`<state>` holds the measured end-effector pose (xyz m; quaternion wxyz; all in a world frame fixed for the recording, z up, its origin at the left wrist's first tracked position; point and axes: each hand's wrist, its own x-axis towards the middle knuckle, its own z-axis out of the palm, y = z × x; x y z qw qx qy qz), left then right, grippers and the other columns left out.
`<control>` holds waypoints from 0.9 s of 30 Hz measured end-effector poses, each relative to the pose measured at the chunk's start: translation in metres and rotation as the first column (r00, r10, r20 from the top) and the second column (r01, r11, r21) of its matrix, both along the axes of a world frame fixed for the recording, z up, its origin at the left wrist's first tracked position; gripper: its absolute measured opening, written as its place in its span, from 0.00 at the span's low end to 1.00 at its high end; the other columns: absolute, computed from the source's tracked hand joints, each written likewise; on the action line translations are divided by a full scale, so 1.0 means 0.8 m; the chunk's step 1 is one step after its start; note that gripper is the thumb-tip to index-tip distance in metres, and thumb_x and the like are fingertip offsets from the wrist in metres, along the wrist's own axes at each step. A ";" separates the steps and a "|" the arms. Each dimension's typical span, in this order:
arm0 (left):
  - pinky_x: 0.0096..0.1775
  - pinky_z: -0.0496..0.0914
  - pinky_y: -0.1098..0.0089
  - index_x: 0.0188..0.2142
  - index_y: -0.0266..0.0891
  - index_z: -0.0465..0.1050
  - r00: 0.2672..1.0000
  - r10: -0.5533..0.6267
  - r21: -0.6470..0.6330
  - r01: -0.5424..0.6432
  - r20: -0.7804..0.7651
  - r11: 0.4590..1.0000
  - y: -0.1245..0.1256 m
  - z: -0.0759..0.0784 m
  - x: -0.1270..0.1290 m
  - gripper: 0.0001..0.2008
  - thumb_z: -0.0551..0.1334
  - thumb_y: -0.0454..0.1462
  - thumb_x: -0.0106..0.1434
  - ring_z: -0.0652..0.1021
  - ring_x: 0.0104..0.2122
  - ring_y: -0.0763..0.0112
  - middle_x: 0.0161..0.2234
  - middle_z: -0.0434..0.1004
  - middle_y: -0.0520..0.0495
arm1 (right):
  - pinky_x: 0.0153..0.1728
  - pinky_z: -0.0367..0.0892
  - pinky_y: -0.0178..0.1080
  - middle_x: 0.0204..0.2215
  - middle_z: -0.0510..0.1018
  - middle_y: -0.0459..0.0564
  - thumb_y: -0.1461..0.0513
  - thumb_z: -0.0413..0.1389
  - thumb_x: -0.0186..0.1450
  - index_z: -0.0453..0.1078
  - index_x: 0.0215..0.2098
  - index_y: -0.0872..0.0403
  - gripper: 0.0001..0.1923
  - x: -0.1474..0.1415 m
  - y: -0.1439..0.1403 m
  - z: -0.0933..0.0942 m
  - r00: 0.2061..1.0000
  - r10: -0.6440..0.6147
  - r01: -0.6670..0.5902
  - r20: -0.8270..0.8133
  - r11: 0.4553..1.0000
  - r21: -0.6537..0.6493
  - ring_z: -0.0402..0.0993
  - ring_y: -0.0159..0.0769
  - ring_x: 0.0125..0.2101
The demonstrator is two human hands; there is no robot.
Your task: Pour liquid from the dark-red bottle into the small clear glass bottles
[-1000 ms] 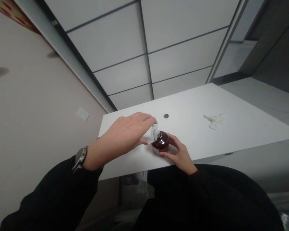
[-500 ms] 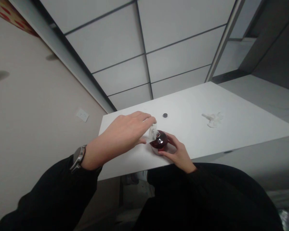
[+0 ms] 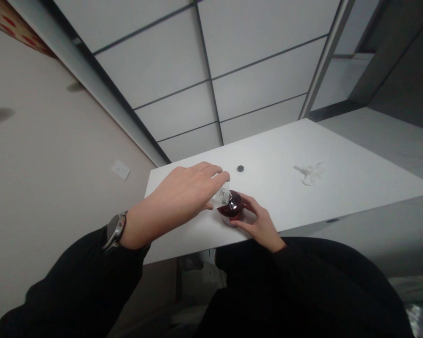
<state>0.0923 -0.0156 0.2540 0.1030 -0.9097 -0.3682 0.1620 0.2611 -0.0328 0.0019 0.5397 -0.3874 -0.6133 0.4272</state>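
Head view: the round dark-red glass bottle stands near the front edge of the white table. Right hand cups its base, fingers curled. Left hand pinches the clear cap at the neck. Advice: brace the base firmly and keep the cap square.
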 end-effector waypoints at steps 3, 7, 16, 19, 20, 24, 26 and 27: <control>0.45 0.75 0.63 0.58 0.40 0.66 1.000 -0.011 0.017 0.011 -0.011 1.000 -0.001 0.000 0.001 0.26 0.72 0.32 0.63 0.74 0.60 0.52 0.62 0.73 0.39 | 0.66 0.66 0.57 0.62 0.75 0.53 0.55 0.72 0.59 0.65 0.66 0.45 0.39 0.000 0.000 0.000 1.000 0.005 -0.005 0.004 1.000 0.001 0.72 0.50 0.62; 0.42 0.74 0.64 0.57 0.40 0.67 0.999 -0.006 0.021 0.007 -0.046 1.000 -0.003 0.002 0.008 0.25 0.71 0.30 0.64 0.75 0.59 0.52 0.61 0.74 0.39 | 0.66 0.66 0.57 0.63 0.75 0.54 0.55 0.72 0.59 0.65 0.66 0.45 0.39 0.000 0.000 0.000 1.000 0.008 -0.008 -0.008 1.000 -0.005 0.72 0.50 0.63; 0.43 0.74 0.63 0.56 0.37 0.68 0.993 -0.002 0.012 0.003 -0.118 1.000 -0.007 0.012 0.026 0.21 0.68 0.28 0.65 0.77 0.56 0.53 0.57 0.76 0.38 | 0.66 0.64 0.59 0.62 0.76 0.53 0.56 0.73 0.57 0.65 0.66 0.44 0.41 0.000 0.003 -0.009 1.000 0.007 -0.008 -0.023 1.000 -0.005 0.74 0.50 0.61; 0.43 0.73 0.62 0.56 0.37 0.69 0.990 -0.004 0.004 0.004 -0.139 1.000 -0.008 0.015 0.030 0.19 0.67 0.29 0.67 0.77 0.56 0.53 0.56 0.76 0.38 | 0.66 0.65 0.58 0.62 0.76 0.53 0.56 0.73 0.57 0.66 0.66 0.44 0.41 0.000 0.003 -0.008 1.000 0.009 -0.009 -0.029 1.000 -0.007 0.73 0.50 0.61; 0.43 0.73 0.62 0.56 0.37 0.69 0.989 -0.009 0.004 0.009 -0.144 1.000 -0.008 0.016 0.032 0.18 0.66 0.29 0.68 0.77 0.55 0.53 0.56 0.76 0.38 | 0.66 0.65 0.58 0.62 0.76 0.53 0.56 0.73 0.58 0.66 0.66 0.44 0.41 0.000 0.003 -0.007 0.999 0.009 -0.009 -0.031 1.000 -0.006 0.73 0.50 0.61; 0.42 0.72 0.64 0.54 0.37 0.70 0.984 -0.006 -0.005 0.005 -0.177 1.000 -0.008 0.022 0.041 0.15 0.66 0.31 0.69 0.78 0.54 0.54 0.54 0.78 0.38 | 0.66 0.66 0.56 0.62 0.75 0.53 0.57 0.73 0.58 0.65 0.66 0.44 0.40 0.000 0.002 -0.006 0.999 0.017 -0.018 -0.042 1.000 -0.005 0.72 0.50 0.62; 0.41 0.72 0.64 0.53 0.37 0.71 0.981 0.003 -0.022 -0.008 -0.194 1.000 -0.008 0.025 0.047 0.13 0.65 0.31 0.69 0.78 0.54 0.54 0.53 0.78 0.39 | 0.66 0.65 0.57 0.62 0.76 0.53 0.57 0.73 0.58 0.65 0.66 0.44 0.41 0.000 0.003 -0.007 0.999 0.014 -0.015 -0.037 1.000 -0.005 0.72 0.50 0.62; 0.41 0.71 0.64 0.52 0.37 0.71 0.980 0.003 -0.029 -0.008 -0.197 1.000 -0.008 0.027 0.049 0.12 0.65 0.31 0.69 0.78 0.53 0.54 0.52 0.78 0.40 | 0.66 0.65 0.58 0.62 0.76 0.53 0.57 0.74 0.57 0.65 0.66 0.44 0.41 0.000 0.003 -0.008 0.999 0.011 -0.011 -0.032 1.000 -0.005 0.72 0.50 0.62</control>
